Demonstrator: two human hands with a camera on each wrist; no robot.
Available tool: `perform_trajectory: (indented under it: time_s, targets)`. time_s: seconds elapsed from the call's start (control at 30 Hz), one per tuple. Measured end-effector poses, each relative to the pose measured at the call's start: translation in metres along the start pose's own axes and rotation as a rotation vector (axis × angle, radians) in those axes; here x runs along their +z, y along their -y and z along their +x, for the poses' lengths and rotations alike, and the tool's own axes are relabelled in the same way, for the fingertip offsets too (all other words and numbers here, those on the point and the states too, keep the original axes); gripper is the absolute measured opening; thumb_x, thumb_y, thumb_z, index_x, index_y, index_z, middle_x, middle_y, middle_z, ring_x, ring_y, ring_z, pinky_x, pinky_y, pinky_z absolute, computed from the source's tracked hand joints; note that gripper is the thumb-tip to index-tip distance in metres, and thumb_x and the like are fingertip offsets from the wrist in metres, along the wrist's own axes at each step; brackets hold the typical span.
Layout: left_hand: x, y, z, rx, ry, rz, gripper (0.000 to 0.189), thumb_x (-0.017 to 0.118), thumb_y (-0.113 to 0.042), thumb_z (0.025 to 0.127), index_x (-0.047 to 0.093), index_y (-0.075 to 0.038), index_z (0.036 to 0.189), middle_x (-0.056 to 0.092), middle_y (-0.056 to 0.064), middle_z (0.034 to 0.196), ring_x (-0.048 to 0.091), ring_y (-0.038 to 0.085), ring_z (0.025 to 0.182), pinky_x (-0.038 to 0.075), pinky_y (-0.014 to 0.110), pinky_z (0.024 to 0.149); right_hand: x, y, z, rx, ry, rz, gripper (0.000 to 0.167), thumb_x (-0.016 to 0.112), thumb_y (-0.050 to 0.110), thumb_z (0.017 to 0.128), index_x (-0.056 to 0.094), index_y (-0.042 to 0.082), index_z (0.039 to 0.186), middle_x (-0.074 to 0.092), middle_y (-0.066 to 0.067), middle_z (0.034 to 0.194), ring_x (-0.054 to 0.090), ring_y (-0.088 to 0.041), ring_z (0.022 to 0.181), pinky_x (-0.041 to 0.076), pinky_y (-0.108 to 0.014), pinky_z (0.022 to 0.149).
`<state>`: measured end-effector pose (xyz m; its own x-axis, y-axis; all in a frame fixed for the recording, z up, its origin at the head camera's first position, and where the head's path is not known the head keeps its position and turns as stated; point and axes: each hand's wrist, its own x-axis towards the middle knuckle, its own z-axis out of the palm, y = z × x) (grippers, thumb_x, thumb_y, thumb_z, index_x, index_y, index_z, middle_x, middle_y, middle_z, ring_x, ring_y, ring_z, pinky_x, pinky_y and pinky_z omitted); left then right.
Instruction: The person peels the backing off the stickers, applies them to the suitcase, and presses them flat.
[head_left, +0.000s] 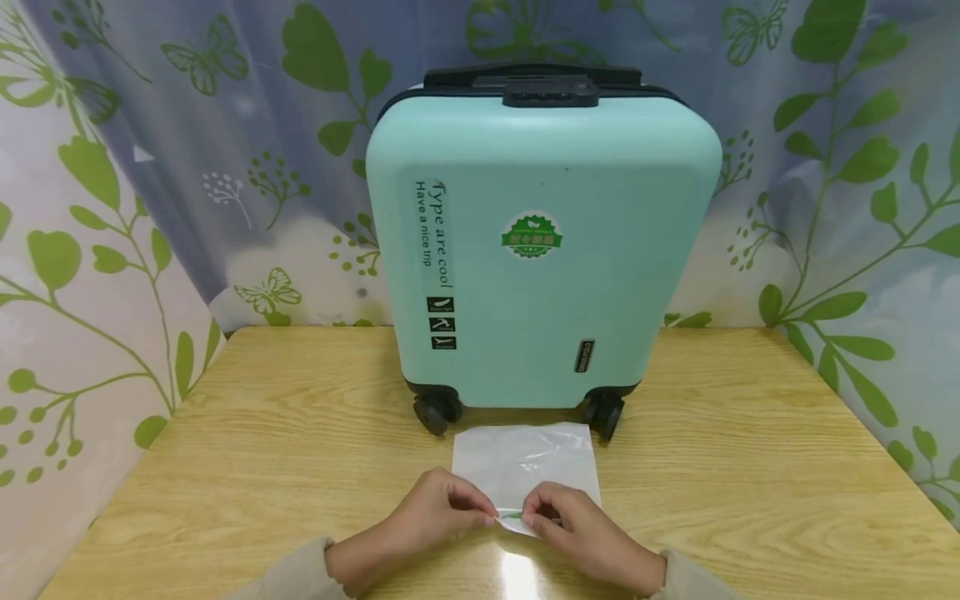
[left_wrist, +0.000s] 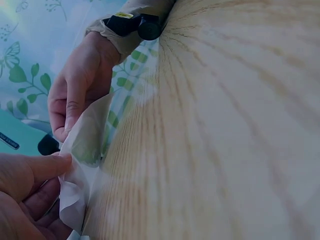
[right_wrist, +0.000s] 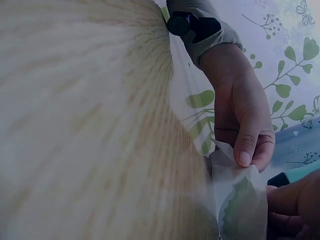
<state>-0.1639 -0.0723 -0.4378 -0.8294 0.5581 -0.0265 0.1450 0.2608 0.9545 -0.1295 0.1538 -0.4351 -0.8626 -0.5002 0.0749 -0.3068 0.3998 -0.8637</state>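
Observation:
A white, glossy sheet (head_left: 517,458) lies on the table in front of the suitcase, its near edge lifted and curled. A green sticker (head_left: 512,516) shows at that edge, between the two hands. My left hand (head_left: 450,514) pinches the edge at the left with thumb and forefinger. My right hand (head_left: 577,529) pinches it a little further right, close by the sticker. In the right wrist view the left thumb and fingertips grip the sheet's corner, and the green, scallop-edged sticker (right_wrist: 237,210) shows on the sheet. The right fingertips are partly hidden behind the sheet there.
Upright behind the sheet stands a mint-green suitcase (head_left: 540,317) on black wheels, with a round green sticker (head_left: 531,235) on its front. The wooden table (head_left: 300,433) stretches to both sides. A leaf-patterned cloth (head_left: 262,167) hangs behind and at the sides.

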Motion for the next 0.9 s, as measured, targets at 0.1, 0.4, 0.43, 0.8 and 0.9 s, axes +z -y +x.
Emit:
perform_trajectory:
  time_s: [0.1, 0.4, 0.43, 0.8, 0.9]
  targets:
    - [0.0002, 0.0013, 0.0001, -0.003, 0.004, -0.013, 0.006, 0.075, -0.005, 0.079, 0.075, 0.0, 0.082, 0.072, 0.012, 0.08, 0.057, 0.003, 0.064, 0.044, 0.015, 0.054, 0.0001, -0.0004, -0.0005, -0.001, -0.001, -0.028, 0.014, 0.055, 0.019, 0.096, 0.058, 0.008, 0.088, 0.055, 0.005, 0.081, 0.047, 0.0, 0.072, 0.042, -0.019, 0.065]
    - [-0.0006, 0.0025, 0.0008, -0.008, 0.02, -0.031, 0.006, 0.074, -0.004, 0.079, 0.075, 0.0, 0.083, 0.072, 0.013, 0.081, 0.053, 0.002, 0.061, 0.041, 0.015, 0.052, -0.001, -0.0011, 0.0007, 0.034, -0.013, -0.059, 0.015, 0.053, 0.019, 0.097, 0.057, 0.009, 0.087, 0.044, 0.007, 0.071, 0.039, -0.001, 0.062, 0.036, -0.02, 0.056]
    - [-0.0007, 0.0023, 0.0005, -0.009, 0.022, -0.029, 0.006, 0.074, -0.004, 0.079, 0.075, 0.0, 0.083, 0.072, 0.012, 0.081, 0.053, 0.001, 0.061, 0.041, 0.015, 0.052, -0.001, -0.0015, 0.0007, 0.037, -0.016, -0.06, 0.014, 0.053, 0.019, 0.097, 0.057, 0.009, 0.087, 0.044, 0.007, 0.07, 0.038, -0.001, 0.061, 0.036, -0.02, 0.056]
    - [-0.0014, 0.0038, 0.0004, -0.012, 0.029, -0.026, 0.005, 0.074, -0.004, 0.079, 0.075, 0.0, 0.083, 0.072, 0.012, 0.081, 0.05, 0.002, 0.056, 0.04, 0.015, 0.048, -0.0001, -0.0005, -0.0007, -0.005, -0.054, -0.066, 0.015, 0.055, 0.02, 0.096, 0.056, 0.01, 0.085, 0.041, 0.01, 0.067, 0.037, 0.001, 0.06, 0.035, -0.019, 0.053]
    - [-0.0014, 0.0036, 0.0002, -0.016, 0.031, -0.028, 0.005, 0.073, -0.003, 0.079, 0.075, 0.0, 0.083, 0.072, 0.012, 0.08, 0.049, 0.002, 0.055, 0.04, 0.015, 0.047, 0.0001, -0.0008, -0.0009, 0.003, -0.054, -0.059, 0.014, 0.054, 0.019, 0.096, 0.056, 0.01, 0.086, 0.041, 0.01, 0.067, 0.037, 0.001, 0.059, 0.035, -0.019, 0.053]
